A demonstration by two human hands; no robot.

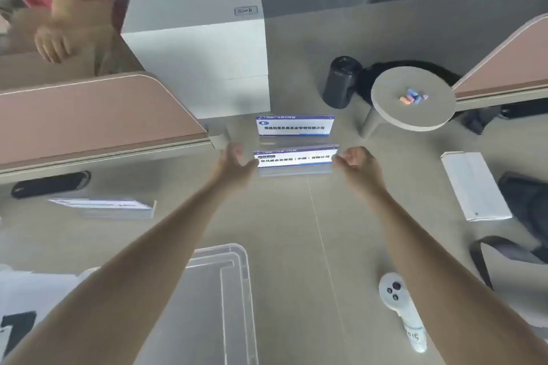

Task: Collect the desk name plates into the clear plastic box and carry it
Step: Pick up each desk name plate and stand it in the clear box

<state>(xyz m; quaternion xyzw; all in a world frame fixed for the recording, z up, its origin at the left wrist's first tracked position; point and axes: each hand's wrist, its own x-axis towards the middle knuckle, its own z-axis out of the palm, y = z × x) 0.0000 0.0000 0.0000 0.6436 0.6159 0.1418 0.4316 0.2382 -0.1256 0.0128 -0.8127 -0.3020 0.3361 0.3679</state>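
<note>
Two clear acrylic name plates with blue-and-white cards stand mid-desk, one behind the other. My left hand (235,161) pinches the left end of the nearer name plate (295,159) and my right hand (354,161) grips its right end. The farther name plate (294,125) stands just behind it, untouched. A third name plate (103,207) lies at the left of the desk. The clear plastic box (234,290) sits near the front edge, partly hidden under my left forearm; I see nothing inside it.
A white cube cabinet (198,38) stands behind the plates. A black cylinder (339,81) and a round stand (413,98) holding coloured bits are at the right, pink dividers on both sides. A white box (474,185) and a white controller (403,314) lie right. Another person's hand (53,41) is far left.
</note>
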